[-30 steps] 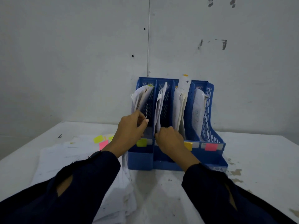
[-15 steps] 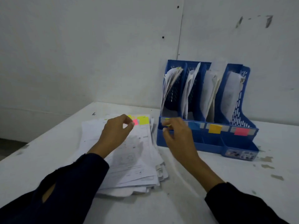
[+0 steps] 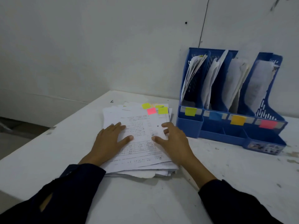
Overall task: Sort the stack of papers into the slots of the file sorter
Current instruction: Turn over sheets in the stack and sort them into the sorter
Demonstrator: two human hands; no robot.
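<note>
A stack of printed papers (image 3: 142, 126) lies flat on the white table, with yellow-green and pink sticky tabs at its far edge. My left hand (image 3: 109, 140) rests flat on the stack's left half, fingers straight. Over the right edge of the top sheet my right hand (image 3: 173, 138) lies with spread fingers, thumb on the paper. The blue file sorter (image 3: 215, 126) stands to the right against the wall. Its slots hold upright papers and carry yellow-green, blue, orange and pink labels on the front.
The white table (image 3: 226, 172) has stains and chipped paint on its right side. Its left edge drops off to the floor. A white wall stands close behind the sorter.
Both hands left the sorter's slots and came down onto the paper stack. My view swung left, so the sorter now sits at the right.
</note>
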